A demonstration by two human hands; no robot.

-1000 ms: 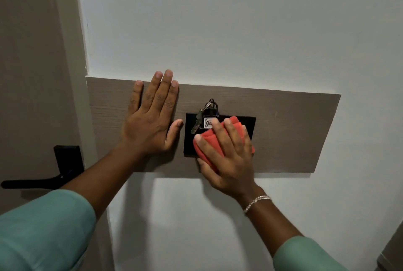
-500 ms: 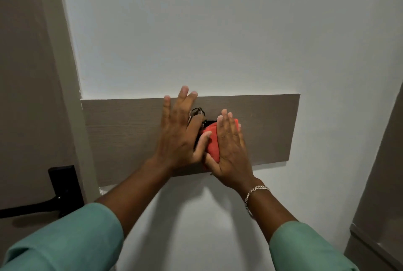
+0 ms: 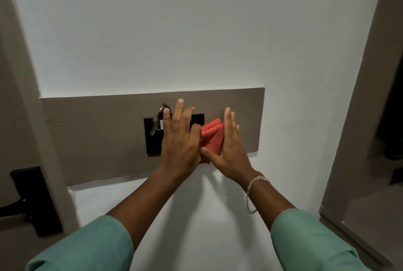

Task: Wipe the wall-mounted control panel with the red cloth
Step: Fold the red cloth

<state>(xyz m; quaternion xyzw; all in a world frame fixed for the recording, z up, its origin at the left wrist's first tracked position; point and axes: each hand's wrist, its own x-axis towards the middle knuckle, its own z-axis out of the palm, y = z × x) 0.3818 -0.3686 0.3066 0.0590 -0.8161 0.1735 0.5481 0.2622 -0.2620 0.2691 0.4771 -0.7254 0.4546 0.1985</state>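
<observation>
The black control panel (image 3: 152, 143) is mounted on a brown wooden board (image 3: 98, 133) on the white wall. A bunch of keys (image 3: 157, 121) hangs at the panel's top left. My left hand (image 3: 181, 140) lies flat with fingers spread over the panel's right half, its thumb touching the folded red cloth (image 3: 213, 137). The cloth sits just past the panel's right edge, against the board. My right hand (image 3: 232, 148) presses it from the right, with the fingers straight and the thumb across the cloth's lower edge. A silver bracelet is on the right wrist.
A door with a black handle plate (image 3: 35, 201) stands to the left, beyond a pale door frame (image 3: 24, 74). On the right, another frame edge (image 3: 357, 118) opens onto a dim room.
My right hand and the cloth have slid right, off the panel's face to its right edge. My left hand has moved right from the bare board onto the panel.
</observation>
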